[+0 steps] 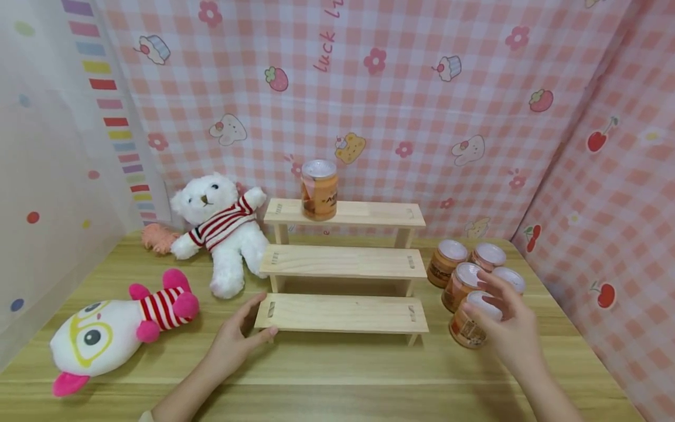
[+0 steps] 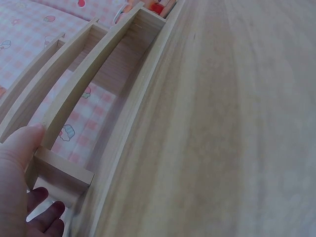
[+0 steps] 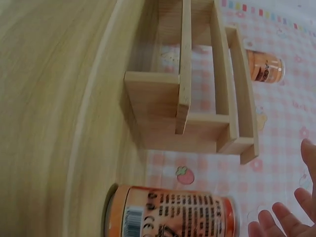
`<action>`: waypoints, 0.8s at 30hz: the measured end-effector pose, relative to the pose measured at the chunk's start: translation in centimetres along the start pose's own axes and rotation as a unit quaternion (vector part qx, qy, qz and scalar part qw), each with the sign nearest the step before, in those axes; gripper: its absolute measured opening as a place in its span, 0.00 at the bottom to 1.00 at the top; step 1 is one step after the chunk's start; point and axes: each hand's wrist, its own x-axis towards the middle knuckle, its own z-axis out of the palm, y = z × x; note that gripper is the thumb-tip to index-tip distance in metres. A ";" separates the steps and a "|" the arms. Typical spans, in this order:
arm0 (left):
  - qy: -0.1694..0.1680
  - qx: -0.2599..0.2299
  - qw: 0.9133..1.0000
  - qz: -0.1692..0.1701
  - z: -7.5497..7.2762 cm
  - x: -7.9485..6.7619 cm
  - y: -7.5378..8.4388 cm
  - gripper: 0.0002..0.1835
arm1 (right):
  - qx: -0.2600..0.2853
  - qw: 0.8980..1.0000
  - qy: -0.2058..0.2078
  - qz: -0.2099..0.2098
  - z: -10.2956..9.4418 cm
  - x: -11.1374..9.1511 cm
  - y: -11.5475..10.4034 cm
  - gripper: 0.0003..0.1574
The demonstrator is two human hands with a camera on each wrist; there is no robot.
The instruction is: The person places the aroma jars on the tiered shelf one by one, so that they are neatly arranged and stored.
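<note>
A three-step wooden display shelf [image 1: 343, 261] stands mid-table. My left hand [image 1: 234, 337] holds the left end of its lowest step, thumb at the front edge and index finger at the back corner. In the left wrist view the thumb [image 2: 22, 143] touches the wood, the other fingers near the step's leg. My right hand [image 1: 508, 325], fingers spread, hovers by several orange cans with pale tops; the front can [image 1: 468, 328] is nearest. That can [image 3: 170, 212] appears apart from the fingers in the right wrist view. Another orange can [image 1: 319, 190] stands on the top step, left of centre.
A white teddy bear [image 1: 224, 225] in a striped shirt leans behind the shelf's left side. A pink-and-white plush toy [image 1: 113, 334] lies at the left. Pink checked cloth [image 1: 369, 105] hangs behind and at the right. The orange cans crowd the table's right side.
</note>
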 end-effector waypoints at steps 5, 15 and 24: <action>0.002 -0.004 1.000 0.001 0.0 0.0 0.0 0.38 | -0.043 0.999 0.003 0.030 -1.1 -0.6 1.0 0.36; 0.003 -0.007 1.000 -0.005 0.1 0.1 0.0 0.38 | -0.082 0.995 0.012 0.049 -2.3 -1.1 3.0 0.36; 0.002 0.000 1.000 -0.008 0.1 0.0 0.0 0.38 | -0.103 0.992 -0.024 0.072 -2.3 -1.5 4.6 0.36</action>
